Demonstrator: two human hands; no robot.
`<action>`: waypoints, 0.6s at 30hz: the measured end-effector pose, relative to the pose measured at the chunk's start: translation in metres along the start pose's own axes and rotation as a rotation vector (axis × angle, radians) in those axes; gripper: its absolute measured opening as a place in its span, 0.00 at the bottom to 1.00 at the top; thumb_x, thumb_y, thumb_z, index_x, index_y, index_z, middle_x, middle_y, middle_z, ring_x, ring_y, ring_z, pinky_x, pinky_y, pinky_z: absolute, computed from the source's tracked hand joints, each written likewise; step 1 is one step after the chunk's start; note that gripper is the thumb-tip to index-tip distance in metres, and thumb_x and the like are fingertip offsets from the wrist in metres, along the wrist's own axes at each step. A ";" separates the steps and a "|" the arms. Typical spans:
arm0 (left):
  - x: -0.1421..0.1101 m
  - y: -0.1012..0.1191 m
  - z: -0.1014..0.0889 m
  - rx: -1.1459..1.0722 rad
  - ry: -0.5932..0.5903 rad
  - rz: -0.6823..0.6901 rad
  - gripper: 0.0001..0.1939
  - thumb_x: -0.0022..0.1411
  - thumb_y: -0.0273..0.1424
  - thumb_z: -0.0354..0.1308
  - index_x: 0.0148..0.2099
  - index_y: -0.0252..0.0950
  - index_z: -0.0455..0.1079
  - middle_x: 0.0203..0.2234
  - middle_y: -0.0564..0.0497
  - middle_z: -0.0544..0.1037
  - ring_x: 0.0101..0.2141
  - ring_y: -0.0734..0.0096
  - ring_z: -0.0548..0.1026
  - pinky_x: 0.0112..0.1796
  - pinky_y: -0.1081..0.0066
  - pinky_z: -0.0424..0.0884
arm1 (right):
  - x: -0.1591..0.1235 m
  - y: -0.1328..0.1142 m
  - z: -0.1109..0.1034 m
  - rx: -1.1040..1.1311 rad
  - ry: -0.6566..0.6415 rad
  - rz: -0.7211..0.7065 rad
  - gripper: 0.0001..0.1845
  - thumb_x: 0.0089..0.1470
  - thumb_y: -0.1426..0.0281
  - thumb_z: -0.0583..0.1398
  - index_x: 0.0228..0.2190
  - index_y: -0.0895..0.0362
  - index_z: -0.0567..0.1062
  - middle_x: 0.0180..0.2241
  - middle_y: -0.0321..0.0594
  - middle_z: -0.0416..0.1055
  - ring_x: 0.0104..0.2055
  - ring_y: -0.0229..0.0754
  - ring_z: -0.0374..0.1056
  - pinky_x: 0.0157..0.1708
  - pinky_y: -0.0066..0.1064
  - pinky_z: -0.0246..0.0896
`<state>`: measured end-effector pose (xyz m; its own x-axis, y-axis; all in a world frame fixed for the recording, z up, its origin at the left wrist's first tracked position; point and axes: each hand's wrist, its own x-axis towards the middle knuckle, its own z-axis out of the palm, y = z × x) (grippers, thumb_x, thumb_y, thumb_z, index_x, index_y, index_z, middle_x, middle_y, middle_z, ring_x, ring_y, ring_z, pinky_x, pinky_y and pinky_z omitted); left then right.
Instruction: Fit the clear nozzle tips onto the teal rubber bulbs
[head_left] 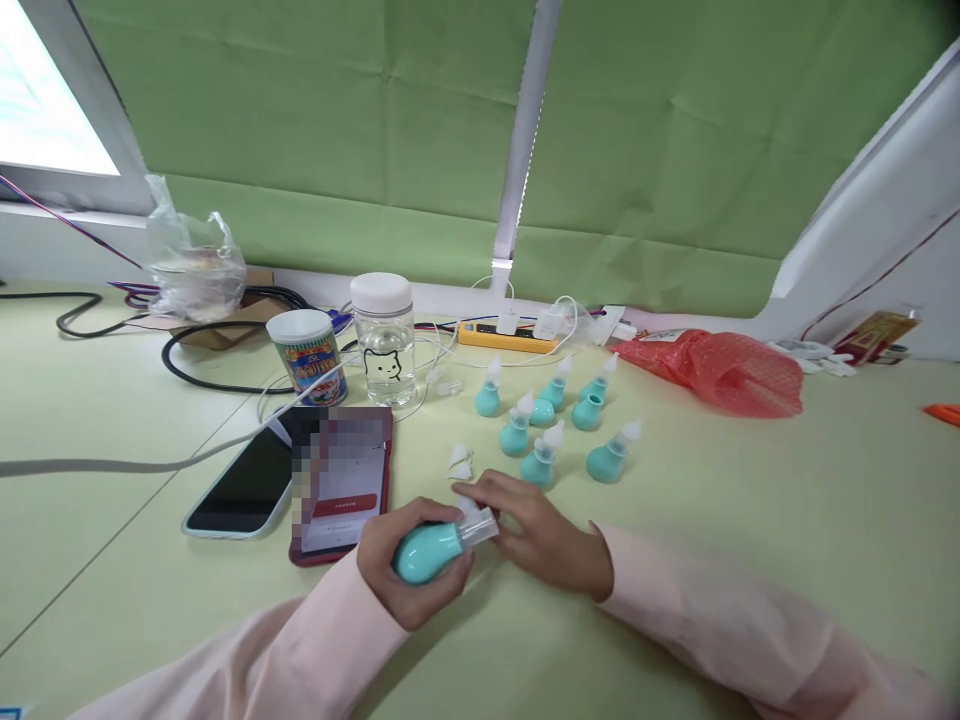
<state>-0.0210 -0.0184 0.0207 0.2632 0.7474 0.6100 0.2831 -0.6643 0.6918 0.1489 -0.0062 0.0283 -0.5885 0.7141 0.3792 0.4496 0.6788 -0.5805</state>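
Note:
My left hand [412,565] is wrapped round the teal rubber bulb of a nasal aspirator [427,552], which lies tilted with its clear plastic neck towards the right. At that neck is my right hand [536,530], its fingers closed about the clear nozzle part [469,508]; the fingertips partly hide it. Just beyond the fingers, small white tips [460,463] lie on the table. Several more teal aspirators stand past my right hand, among them one with a clear tip [607,461] and one open bulb without a tip [586,411]. A teal bulb [541,411] lies between them.
Left of my hands lie a dark-screened phone [244,485] and a red-cased phone [341,500]. Behind them stand a noodle cup [309,360] and a water jar [384,345]. A yellow power strip [506,338], cables and a red bubble-wrap bag [720,370] line the back.

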 end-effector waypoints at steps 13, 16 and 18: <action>0.002 0.006 -0.001 -0.059 -0.024 -0.260 0.08 0.44 0.31 0.59 0.32 0.38 0.72 0.21 0.53 0.75 0.20 0.73 0.71 0.19 0.78 0.66 | -0.001 -0.011 -0.057 0.118 0.034 -0.097 0.09 0.48 0.72 0.57 0.34 0.57 0.73 0.24 0.37 0.66 0.25 0.34 0.62 0.24 0.26 0.59; 0.002 0.005 -0.001 -0.076 -0.026 -0.209 0.07 0.44 0.30 0.59 0.31 0.38 0.71 0.21 0.54 0.75 0.20 0.73 0.71 0.19 0.78 0.66 | -0.002 -0.010 -0.060 0.113 -0.075 -0.081 0.10 0.49 0.71 0.56 0.35 0.57 0.73 0.24 0.37 0.66 0.25 0.33 0.61 0.25 0.25 0.58; 0.001 0.005 0.000 -0.062 -0.026 -0.193 0.07 0.44 0.30 0.59 0.31 0.37 0.71 0.21 0.54 0.75 0.20 0.73 0.71 0.19 0.77 0.66 | -0.003 -0.009 -0.060 0.112 -0.113 -0.051 0.10 0.50 0.70 0.56 0.35 0.57 0.73 0.22 0.36 0.66 0.24 0.33 0.60 0.24 0.25 0.58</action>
<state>-0.0193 -0.0206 0.0248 0.2340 0.8595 0.4543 0.2730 -0.5066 0.8178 0.1863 -0.0040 0.0756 -0.6836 0.6510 0.3301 0.3430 0.6857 -0.6420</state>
